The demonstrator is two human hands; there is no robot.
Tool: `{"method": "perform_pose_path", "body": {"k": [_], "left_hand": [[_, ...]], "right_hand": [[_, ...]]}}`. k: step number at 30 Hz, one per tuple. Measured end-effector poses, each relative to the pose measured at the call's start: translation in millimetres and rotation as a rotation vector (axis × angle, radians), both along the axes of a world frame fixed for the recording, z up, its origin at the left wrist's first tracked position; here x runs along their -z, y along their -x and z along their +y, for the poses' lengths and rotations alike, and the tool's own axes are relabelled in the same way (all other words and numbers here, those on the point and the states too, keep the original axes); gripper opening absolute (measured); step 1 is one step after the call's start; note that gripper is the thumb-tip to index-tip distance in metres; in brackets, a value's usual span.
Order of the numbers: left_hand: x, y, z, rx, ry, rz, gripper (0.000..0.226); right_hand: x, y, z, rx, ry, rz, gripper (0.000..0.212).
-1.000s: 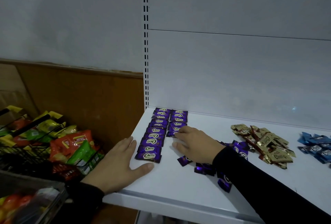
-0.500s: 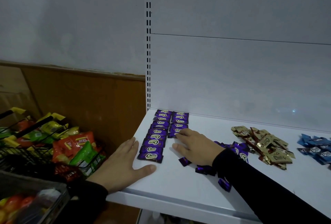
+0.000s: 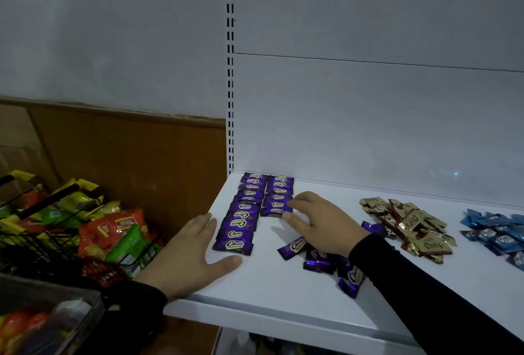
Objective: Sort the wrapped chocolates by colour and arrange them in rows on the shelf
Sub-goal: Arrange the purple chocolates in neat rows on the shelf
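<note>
Left hand (image 3: 192,252) flat, fingers straight, on shelf (image 3: 269,289) beside left purple row (image 3: 241,218). Right hand (image 3: 320,221) fingertips pinching front chocolate (image 3: 273,210) of shorter right row, frame centre. Loose purple pile (image 3: 320,261) just below wrist.

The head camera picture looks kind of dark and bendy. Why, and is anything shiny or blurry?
Head view: the light is dim and bluish; the wide lens bows the white metal shelf edge; a small glare spot sits on the white back panel; the foil of the gold wrapped chocolates glints; soft shadows lie beside the right hand; the wire basket of snack bags looks murky.
</note>
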State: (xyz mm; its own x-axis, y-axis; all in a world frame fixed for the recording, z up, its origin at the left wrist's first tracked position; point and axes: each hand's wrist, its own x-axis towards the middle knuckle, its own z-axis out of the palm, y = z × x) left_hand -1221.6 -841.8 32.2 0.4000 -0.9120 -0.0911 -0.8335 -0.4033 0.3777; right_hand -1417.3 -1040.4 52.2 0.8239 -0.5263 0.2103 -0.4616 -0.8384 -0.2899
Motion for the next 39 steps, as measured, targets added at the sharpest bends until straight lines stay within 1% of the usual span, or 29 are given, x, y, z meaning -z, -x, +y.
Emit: {"method": "perform_pose_path", "body": {"k": [1,5,7,10,13,16,17,19,21,24,28,30,36,39], "left_hand": [[-3,1,-1,0.004,0.029,-0.01,0.125],[-17,22,-13,0.059,0.203,-0.028,0.079],[-22,35,-23,0.102,0.243,-0.063,0.067],[-21,56,-43,0.181,0.236,-0.097,0.058],[-17,76,-66,0.256,0.182,-0.114,0.051],[-14,92,-83,0.287,0.147,-0.181,0.024],[-13,95,-86,0.285,0.146,-0.198,0.021],[-11,99,-90,0.284,0.15,-0.196,0.02],[-10,99,-91,0.281,0.157,-0.189,0.018],[-9,99,-91,0.26,0.187,-0.152,0.02],[-11,100,-87,0.228,0.216,-0.045,0.024],[-11,100,-85,0.216,0.248,-0.004,0.024],[-13,103,-89,0.083,0.404,0.229,0.024],[-18,113,-100,0.095,0.422,0.254,0.023]], "right_hand": [[-3,8,-2,0.02,0.013,-0.035,0.043],[-7,44,-11,0.125,0.007,-0.121,0.038],[-5,63,-14,0.168,-0.008,-0.14,0.037],[-1,87,-13,0.188,-0.008,-0.134,0.037],[1,104,-9,0.179,-0.024,-0.089,0.042],[2,112,-4,0.103,-0.031,-0.036,0.046],[3,113,-3,0.079,-0.048,-0.017,0.048],[5,113,-2,0.06,-0.099,-0.006,0.053],[5,114,-2,0.094,-0.136,-0.008,0.055],[4,113,-4,0.116,-0.151,0.009,0.05],[-1,112,-7,0.124,-0.192,-0.004,0.036],[-3,111,-8,0.147,-0.215,-0.021,0.035],[1,113,-15,0.169,-0.239,-0.073,0.032],[2,116,-19,0.17,-0.295,-0.115,0.03]]}}
